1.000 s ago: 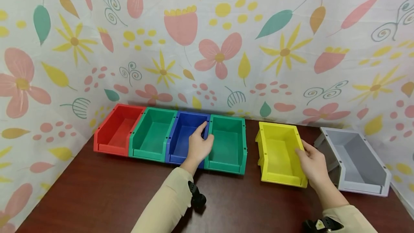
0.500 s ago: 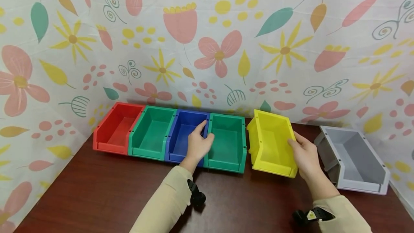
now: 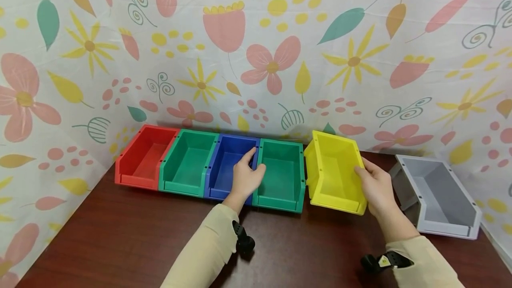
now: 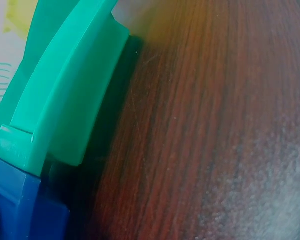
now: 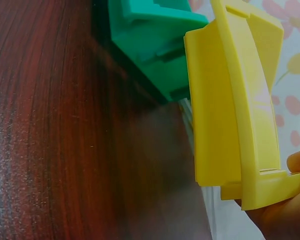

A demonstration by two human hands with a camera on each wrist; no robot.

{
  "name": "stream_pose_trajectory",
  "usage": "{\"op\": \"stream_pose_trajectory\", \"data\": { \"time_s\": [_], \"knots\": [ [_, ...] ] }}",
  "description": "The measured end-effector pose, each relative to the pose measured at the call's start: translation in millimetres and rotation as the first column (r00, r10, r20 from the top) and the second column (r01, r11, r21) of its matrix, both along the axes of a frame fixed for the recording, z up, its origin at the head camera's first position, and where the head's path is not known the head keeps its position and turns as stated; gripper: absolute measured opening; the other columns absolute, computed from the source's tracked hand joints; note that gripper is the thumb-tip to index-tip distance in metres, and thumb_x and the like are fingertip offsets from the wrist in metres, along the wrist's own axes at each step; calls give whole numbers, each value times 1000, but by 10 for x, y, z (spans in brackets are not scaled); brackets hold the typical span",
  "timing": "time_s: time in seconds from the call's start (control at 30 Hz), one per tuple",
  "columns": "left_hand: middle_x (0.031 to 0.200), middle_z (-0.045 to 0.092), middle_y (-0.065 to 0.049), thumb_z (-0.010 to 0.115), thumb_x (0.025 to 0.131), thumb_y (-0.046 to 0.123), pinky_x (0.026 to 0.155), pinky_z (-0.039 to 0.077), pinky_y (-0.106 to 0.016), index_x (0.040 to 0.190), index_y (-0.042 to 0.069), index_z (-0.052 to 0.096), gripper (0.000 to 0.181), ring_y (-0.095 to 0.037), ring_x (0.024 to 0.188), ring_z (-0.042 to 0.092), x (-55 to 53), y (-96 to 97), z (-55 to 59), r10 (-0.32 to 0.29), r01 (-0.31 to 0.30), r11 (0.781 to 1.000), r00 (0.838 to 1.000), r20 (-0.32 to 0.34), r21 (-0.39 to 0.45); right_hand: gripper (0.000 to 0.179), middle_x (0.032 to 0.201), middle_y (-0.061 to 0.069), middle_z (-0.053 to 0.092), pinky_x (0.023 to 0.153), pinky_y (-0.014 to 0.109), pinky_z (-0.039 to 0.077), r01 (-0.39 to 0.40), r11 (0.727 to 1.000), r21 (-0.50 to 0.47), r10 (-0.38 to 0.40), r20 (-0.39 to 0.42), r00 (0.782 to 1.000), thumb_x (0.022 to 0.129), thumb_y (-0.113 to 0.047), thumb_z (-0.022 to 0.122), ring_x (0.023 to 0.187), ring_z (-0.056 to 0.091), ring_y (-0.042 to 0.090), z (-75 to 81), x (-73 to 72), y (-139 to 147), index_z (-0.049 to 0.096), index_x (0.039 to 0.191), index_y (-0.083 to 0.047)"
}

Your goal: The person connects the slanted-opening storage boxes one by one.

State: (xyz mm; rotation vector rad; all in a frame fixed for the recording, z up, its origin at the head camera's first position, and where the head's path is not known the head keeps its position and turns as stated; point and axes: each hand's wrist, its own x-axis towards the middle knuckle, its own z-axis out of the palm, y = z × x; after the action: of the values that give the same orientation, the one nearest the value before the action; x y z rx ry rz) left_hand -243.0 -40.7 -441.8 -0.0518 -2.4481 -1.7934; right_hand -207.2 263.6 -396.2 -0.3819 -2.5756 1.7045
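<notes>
My right hand [image 3: 377, 186] grips the right wall of a yellow storage bin [image 3: 339, 172], thumb inside and fingers outside. The bin is tilted and raised, its left side close against the right-hand green bin [image 3: 280, 174]. In the right wrist view the yellow bin [image 5: 217, 115] overlaps the corner of the green bin [image 5: 155, 50]. My left hand [image 3: 245, 181] holds the wall where a blue bin [image 3: 226, 168] meets that green bin, index finger on the blue side and thumb on the green side. Its other fingers are hidden.
Another green bin [image 3: 188, 163] and a red bin [image 3: 147, 157] continue the row leftward. A grey bin [image 3: 440, 199] stands apart at the right, beyond my right hand. A patterned cloth [image 3: 272, 79] hangs behind the dark wooden table [image 3: 120, 234].
My right hand has moved the yellow bin left and up, from beside the grey bin to the right-hand green bin's side. My left hand and the row have stayed in place.
</notes>
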Motion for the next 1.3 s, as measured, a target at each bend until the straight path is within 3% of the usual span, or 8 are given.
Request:
{"op": "stream_pose_trajectory", "data": {
  "time_s": [0.23,0.4,0.5,0.6,0.73,0.9,1.1,1.3],
  "knots": [
    [41,37,3,52,86,16,37,27,-25,143,20,44,57,-8,32,24,-11,1,-12,3,-3,1000,1000,-9,-1,59,141,26,41,68,23,55,12,999,29,-12,22,1000,101,-36,35,84,59,3,77,-1,-57,22,151,-8],
    [40,35,4,52,87,15,37,27,-24,142,20,44,57,-7,30,23,-12,1,-7,12,-12,1000,1000,-20,-15,58,137,28,47,68,30,57,22,994,106,-24,10,1000,100,-34,36,91,64,21,154,-7,-137,23,150,-8],
    [41,34,5,52,87,11,38,26,-24,142,16,44,56,-3,29,19,67,12,138,23,-23,1000,1000,-13,-17,57,136,30,47,68,36,57,20,984,179,-21,1,1000,100,-33,37,96,63,32,195,-16,-172,24,150,-7],
    [41,35,4,52,88,13,38,26,-24,143,16,43,56,-4,29,20,60,10,155,15,-16,1000,1000,-8,-16,58,136,30,46,67,36,57,-9,967,254,7,9,1000,100,-33,37,94,62,34,226,-24,-175,24,150,-7],
    [42,37,3,51,88,19,36,28,-24,144,22,41,58,-10,32,24,-18,-9,6,-10,10,1000,1000,9,-6,63,136,33,45,67,33,55,-70,947,312,63,33,997,99,-37,38,95,61,35,260,-22,-146,24,149,-2],
    [42,36,2,51,88,20,36,28,-24,145,23,40,58,-12,33,24,23,-5,-34,-10,10,1000,999,38,-7,69,139,35,40,74,32,53,-122,941,316,106,66,992,99,-42,38,106,58,39,262,-18,-112,19,149,2],
    [42,36,3,51,88,19,36,28,-23,145,22,40,58,-11,33,24,12,1,-12,-8,8,1000,1000,27,-3,72,145,35,30,95,51,46,-135,947,292,129,40,991,99,-43,37,124,45,45,281,-45,-88,12,150,2],
    [42,36,3,51,88,19,37,29,-24,145,22,40,58,-11,33,25,-1,-3,-34,-7,7,1000,1000,24,-18,72,148,32,27,99,63,35,-100,876,473,148,-67,987,98,-41,41,129,35,51,294,-13,-164,15,151,0]
  ]
}}
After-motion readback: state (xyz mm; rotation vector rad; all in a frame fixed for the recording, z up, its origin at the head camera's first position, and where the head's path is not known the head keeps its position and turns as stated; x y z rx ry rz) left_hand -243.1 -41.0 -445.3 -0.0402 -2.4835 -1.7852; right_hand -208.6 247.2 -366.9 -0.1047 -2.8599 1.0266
